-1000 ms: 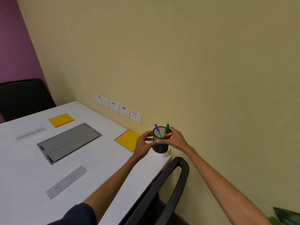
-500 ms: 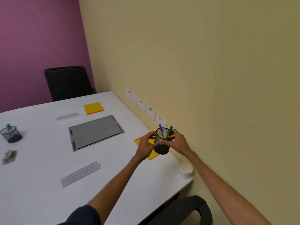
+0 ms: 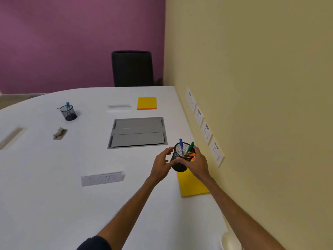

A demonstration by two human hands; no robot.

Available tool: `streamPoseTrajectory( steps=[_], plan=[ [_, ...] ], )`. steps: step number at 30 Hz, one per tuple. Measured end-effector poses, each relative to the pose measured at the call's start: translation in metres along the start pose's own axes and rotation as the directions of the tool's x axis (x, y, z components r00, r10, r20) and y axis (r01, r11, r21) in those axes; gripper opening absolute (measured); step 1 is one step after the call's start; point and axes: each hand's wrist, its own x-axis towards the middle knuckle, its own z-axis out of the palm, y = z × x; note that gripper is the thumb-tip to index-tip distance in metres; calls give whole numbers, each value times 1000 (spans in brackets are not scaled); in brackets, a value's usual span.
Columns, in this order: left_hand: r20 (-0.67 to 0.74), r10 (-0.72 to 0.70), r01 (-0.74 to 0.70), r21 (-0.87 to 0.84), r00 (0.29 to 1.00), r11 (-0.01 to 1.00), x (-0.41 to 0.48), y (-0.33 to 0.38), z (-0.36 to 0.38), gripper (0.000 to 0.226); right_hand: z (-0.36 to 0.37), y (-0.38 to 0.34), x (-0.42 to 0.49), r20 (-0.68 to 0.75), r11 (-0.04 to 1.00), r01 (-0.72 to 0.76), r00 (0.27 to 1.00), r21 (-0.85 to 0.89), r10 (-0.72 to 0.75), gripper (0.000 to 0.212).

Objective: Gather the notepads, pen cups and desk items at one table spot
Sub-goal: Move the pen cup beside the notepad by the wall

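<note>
**Right hand grips pen cup at the table's wall edge**

The right hand (image 3: 197, 163) is wrapped round a black mesh cup (image 3: 178, 164), fingers behind it and thumb across its front. The left hand (image 3: 161, 166) sits at the cup's left side with fingers loosely spread rather than wrapped. Whether its tips touch the mesh is hard to tell. The cup tilts a little and holds a blue pen (image 3: 181, 146), a green pen (image 3: 190, 147) and an orange one (image 3: 192, 155) that is mostly hidden by the rim and the hand.

The cup is near the right edge of the white table (image 3: 54, 195), close to the wall. Its base covers the far end of a yellow pad (image 3: 192, 186). Whether it rests on the pad or is held above it cannot be made out. The right forearm cuts off the pad's right side.

A grey hatch (image 3: 137, 132) is set in the table middle. Beyond it, near the far edge, lie a second yellow pad (image 3: 146, 103) and a clear strip (image 3: 119, 106), blurred. A second mesh cup (image 3: 68, 112) with pens stands towards the far left. Nearer the left edge is a small greyish item (image 3: 60, 133), too blurred to identify. A slot (image 3: 10, 138) at the left edge is cut off by the frame. A clear nameplate (image 3: 101, 178) lies left of the hands, its writing unreadable.

At the near right corner a pale round thing (image 3: 228, 240) is cut off. Sockets (image 3: 207, 130) line the wall, and a black chair (image 3: 132, 68) stands past the far edge.
</note>
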Motion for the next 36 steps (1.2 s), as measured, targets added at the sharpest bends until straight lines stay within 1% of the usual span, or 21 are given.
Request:
streamPoseTrajectory(
  steps=[3, 5, 7, 9, 12, 16, 21, 25, 28, 36],
  plan=[
    [-70, -72, 77, 80, 995, 994, 16, -20, 14, 65, 10, 17, 31, -17, 999, -13, 1000, -29, 13, 90],
    [-129, -105, 123, 143, 986, 982, 24, -38, 22, 67, 16, 31, 52, -60, 999, -27, 998, -35, 25, 93],
    [-201, -146, 186, 199, 969, 962, 29, -57, 29, 69, 22, 46, 73, -97, 998, -49, 994, -43, 45, 95],
    [-238, -163, 227, 273, 957, 935, 32, -81, 36, 70, 29, 60, 96, -113, 996, -72, 991, -48, 66, 96],
    [-194, -172, 241, 431, 966, 870, 37, -120, 45, 71, 41, 80, 131, -136, 994, -101, 986, -31, 96, 96],
    [-114, -210, 238, 550, 971, 800, 48, -158, 56, 69, 59, 99, 178, -160, 990, -141, 978, -19, 137, 101],
    [-79, -261, 252, 623, 962, 740, 65, -188, 63, 69, 81, 118, 220, -157, 989, -144, 978, -23, 139, 100],
    [-54, -272, 234, 686, 961, 689, 77, -212, 68, 78, 93, 132, 239, -135, 988, -148, 981, -34, 143, 99],
    [-45, -274, 219, 726, 961, 652, 88, -227, 73, 84, 98, 143, 248, -146, 989, -142, 980, -35, 136, 98],
    [-33, -236, 174, 773, 971, 610, 108, -233, 80, 78, 106, 164, 260, -194, 992, -130, 973, 3, 128, 99]
  ],
)
